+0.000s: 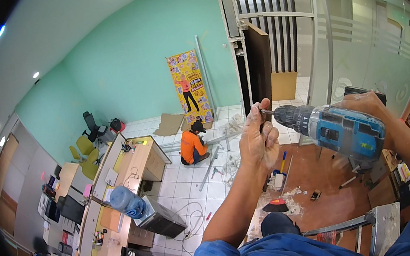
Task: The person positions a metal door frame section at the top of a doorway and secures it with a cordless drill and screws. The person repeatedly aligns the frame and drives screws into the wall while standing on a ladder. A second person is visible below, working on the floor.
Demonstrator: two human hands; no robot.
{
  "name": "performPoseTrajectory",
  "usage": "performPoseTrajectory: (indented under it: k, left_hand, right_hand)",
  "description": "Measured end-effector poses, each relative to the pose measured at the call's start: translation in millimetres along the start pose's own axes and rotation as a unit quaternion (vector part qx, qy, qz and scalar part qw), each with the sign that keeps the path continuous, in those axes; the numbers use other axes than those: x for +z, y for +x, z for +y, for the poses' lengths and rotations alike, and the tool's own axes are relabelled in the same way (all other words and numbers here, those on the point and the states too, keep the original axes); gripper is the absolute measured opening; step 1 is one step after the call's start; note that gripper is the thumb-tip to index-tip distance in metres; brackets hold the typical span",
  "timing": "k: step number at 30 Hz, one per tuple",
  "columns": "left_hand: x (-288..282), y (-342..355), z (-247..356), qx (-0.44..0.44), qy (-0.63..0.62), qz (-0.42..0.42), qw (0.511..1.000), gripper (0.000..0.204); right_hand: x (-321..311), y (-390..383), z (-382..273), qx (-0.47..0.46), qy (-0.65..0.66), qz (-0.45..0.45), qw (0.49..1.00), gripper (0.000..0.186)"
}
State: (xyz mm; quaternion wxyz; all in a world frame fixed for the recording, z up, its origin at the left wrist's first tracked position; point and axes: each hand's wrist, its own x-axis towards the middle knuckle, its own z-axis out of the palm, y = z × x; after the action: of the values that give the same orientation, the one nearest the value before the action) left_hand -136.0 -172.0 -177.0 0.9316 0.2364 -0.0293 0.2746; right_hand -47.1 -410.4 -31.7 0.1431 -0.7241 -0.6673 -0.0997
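In the head view, the right hand point(367, 105) is wrapped around a big blue and black power drill point(342, 129), gripping it at the back. The drill is up in the air on the right side, and its round black nose point(291, 118) points left. The left hand point(260, 144) is up too, right by the drill's thin metal tip point(267, 112). Its fingers are curled, with the thumb near the tip, but I cannot tell if they pinch something small.

Behind the hands is a dark brown door point(259, 61). Below the drill is a red-brown floor point(333, 178) with white crumbs on it. Near the bottom right is a dusty metal frame point(388, 225).

Farther off, a person in an orange shirt point(191, 146) squats on the white tile floor point(185, 195). A tall yellow banner point(187, 70) leans on the mint green wall point(118, 61). To the left is a long light-wood counter point(134, 163), and near it a clear blue water bottle point(126, 201) sits tilted on a gray and black box point(164, 221).
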Motion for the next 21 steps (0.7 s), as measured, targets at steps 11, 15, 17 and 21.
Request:
performPoseTrajectory:
  k: [11, 15, 17, 21]
  left_hand:
    - [-4.8, 17.1, -0.1, 0.001, 0.068, -0.016, 0.998, 0.037]
    - [11.0, 27.0, 2.9, 0.012, 0.036, -0.029, 0.999, 0.023]
    - [23.6, 38.8, 9.9, 0.026, 0.048, -0.056, 0.997, 0.024]
    - [53.0, 68.8, 20.6, 0.012, 0.041, -0.074, 0.996, 0.032]
  right_hand:
    - [33.2, -11.7, -4.3, -0.109, -0.262, 0.113, 0.952, 0.038]
    - [22.9, -11.0, 6.2, -0.048, -0.058, 0.079, 0.994, 0.046]
    - [18.2, -8.4, 15.1, -0.026, 0.047, 0.066, 0.996, 0.050]
    - [28.7, 6.6, 33.2, -0.018, 0.122, 0.220, 0.968, 0.034]
